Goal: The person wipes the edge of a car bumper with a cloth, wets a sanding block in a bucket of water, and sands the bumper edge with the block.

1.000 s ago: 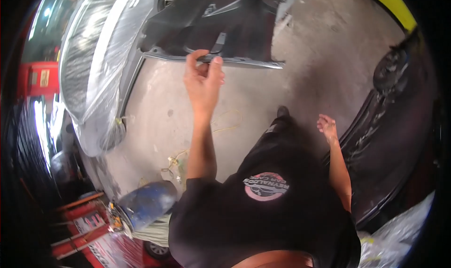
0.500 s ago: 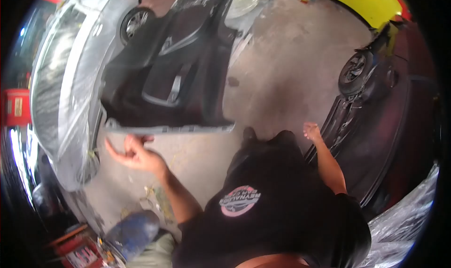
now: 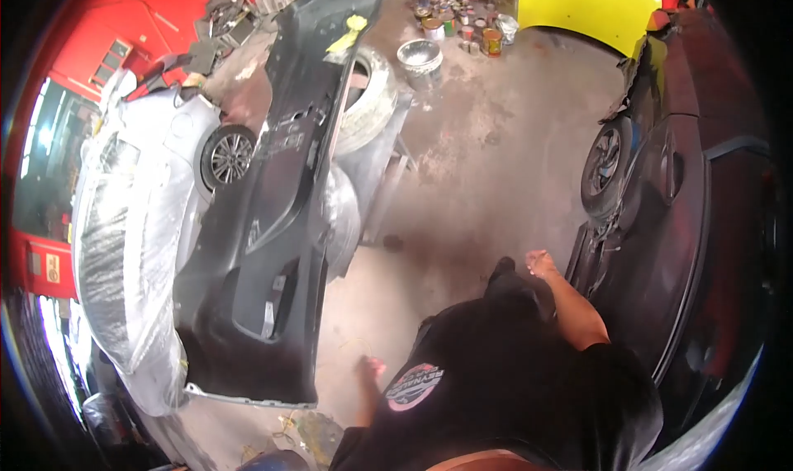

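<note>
A long black car bumper cover (image 3: 273, 248) lies raised off the floor at centre left, its near end low in the view. My left hand (image 3: 373, 368) hangs just right of that end, apart from it; motion smears its fingers, and I see nothing in them. To the right, my right hand (image 3: 541, 263) is beside the dark car (image 3: 661, 231), with its fingers loosely curled and nothing visible in them. A yellow bit of cloth or paper (image 3: 353, 30) rests on the far part of the bumper cover.
A light car under plastic sheeting (image 3: 132, 248) stands at left. Beyond the bumper cover are a wrapped tyre (image 3: 372, 99) and a metal bucket (image 3: 420, 58). Several paint cans (image 3: 491, 40) stand at the back beside a yellow car panel (image 3: 586, 4). Concrete floor (image 3: 479, 157) runs between the cars.
My view has tilted up and shifted, so the bumper cover appears lower and more of the back shows. My left hand has dropped from near the cover's end to beside my body.
</note>
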